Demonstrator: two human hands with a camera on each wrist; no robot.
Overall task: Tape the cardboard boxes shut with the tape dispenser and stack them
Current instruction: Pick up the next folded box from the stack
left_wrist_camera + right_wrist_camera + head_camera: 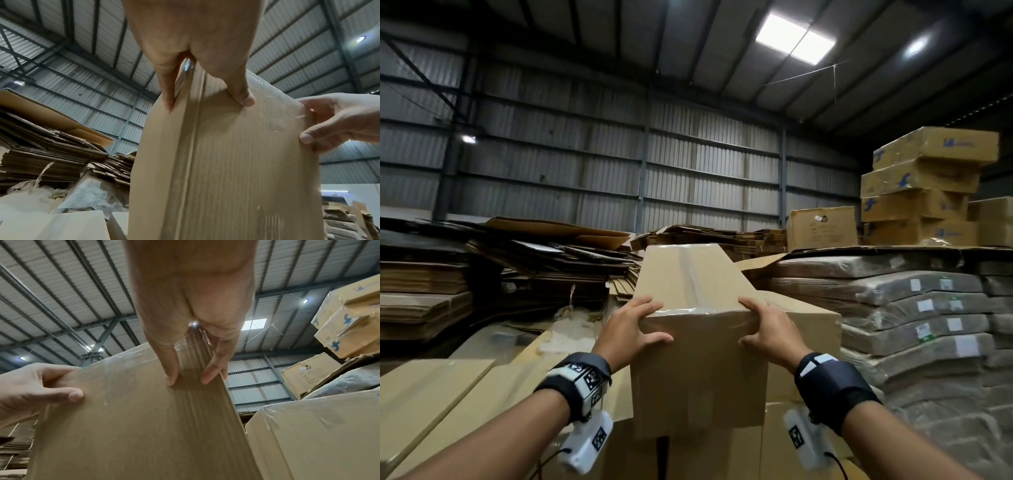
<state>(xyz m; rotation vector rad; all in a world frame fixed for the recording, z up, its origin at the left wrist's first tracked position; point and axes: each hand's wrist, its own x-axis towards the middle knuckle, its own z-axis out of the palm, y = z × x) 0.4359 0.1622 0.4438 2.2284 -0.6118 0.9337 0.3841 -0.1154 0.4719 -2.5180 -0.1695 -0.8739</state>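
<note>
**Both hands clamped on the near end of a taped carton**

In the head view, a long cardboard box (698, 329), sealed along its top seam with clear tape (690, 270), stood at the centre of the frame, its far end pointing up and away. The left hand (631, 329) gripped the near left corner, fingers curled over the top edge and thumb pressed on the end face. The right hand (767, 329) mirrored it at the near right corner. The carton sat on other brown boxes (722, 455) at lower centre, though the contact line was hidden by its own bulk.

Only this view showed the surroundings: flattened cardboard sheets (544, 253) heaped at centre left, wrapped bundles (914, 308) stacked at right, and printed cartons (928, 185) piled at upper right.

The left wrist view showed what the head camera could not: the left thumb lying flat on the end panel, with the tape wrapping over the top edge toward the right hand at the frame's right side. The right wrist view added a second taped box (314, 434) just beside the held carton at lower right, with a narrow gap between them.

Open room lay above the carton and toward the upper centre of the head frame. Its right edge ran close to the neighbouring box; its left edge overlooked loose plastic wrap (571, 325).
</note>
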